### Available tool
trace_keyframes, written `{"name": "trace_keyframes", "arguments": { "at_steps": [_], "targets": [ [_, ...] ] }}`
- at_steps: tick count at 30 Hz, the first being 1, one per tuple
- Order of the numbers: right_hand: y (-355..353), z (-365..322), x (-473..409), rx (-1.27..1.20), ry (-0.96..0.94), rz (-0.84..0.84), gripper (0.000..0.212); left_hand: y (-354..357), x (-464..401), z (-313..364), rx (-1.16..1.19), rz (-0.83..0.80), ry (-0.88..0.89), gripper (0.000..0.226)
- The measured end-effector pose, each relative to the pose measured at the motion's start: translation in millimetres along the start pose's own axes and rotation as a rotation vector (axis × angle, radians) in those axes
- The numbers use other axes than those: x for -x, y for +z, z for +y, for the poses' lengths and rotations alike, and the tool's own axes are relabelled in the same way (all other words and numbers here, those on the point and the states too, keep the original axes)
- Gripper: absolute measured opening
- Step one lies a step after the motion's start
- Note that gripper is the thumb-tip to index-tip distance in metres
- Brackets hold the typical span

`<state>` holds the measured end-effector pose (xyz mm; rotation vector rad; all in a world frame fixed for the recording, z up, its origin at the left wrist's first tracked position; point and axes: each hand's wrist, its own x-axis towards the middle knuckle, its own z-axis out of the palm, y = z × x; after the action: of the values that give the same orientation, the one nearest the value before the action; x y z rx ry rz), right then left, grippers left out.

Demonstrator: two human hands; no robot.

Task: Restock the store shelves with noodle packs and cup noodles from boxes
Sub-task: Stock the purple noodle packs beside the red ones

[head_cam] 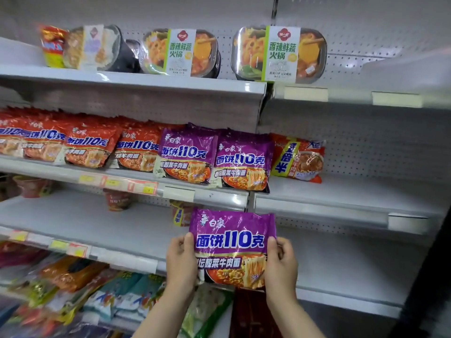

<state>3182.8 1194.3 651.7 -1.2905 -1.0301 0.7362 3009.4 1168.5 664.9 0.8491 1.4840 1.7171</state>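
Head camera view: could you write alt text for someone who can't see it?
Two hands, left and right, hold a purple noodle pack upright by its side edges before store shelves. On the shelf above, two matching purple packs stand right of red packs; hotpot trays line the top shelf.

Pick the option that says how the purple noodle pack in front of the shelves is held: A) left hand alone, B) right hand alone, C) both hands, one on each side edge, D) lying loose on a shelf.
C: the left hand and the right hand each grip a side edge of the purple noodle pack.
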Motion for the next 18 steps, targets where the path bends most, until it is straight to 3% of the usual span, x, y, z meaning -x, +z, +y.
{"name": "trace_keyframes", "arguments": {
  "at_steps": [7, 13, 18],
  "targets": [
    [23.2, -47.8, -16.4, -0.034, -0.135, -0.049, 0.021, -7.8, -16.3, 44.3, -0.035, 0.028, 0.097, 0.028],
    [46.9, -84.4, -46.9, -0.104, -0.191, -0.006, 0.023, -5.8, -38.5, 83.1, 0.224, -0.295, -0.085, 0.039],
    [60.7, -99.7, -65.3, -0.127, -0.218, -0.032, 0.022, -5.3, -63.6, 101.3, 0.276, -0.389, -0.129, 0.036]
  ]
}}
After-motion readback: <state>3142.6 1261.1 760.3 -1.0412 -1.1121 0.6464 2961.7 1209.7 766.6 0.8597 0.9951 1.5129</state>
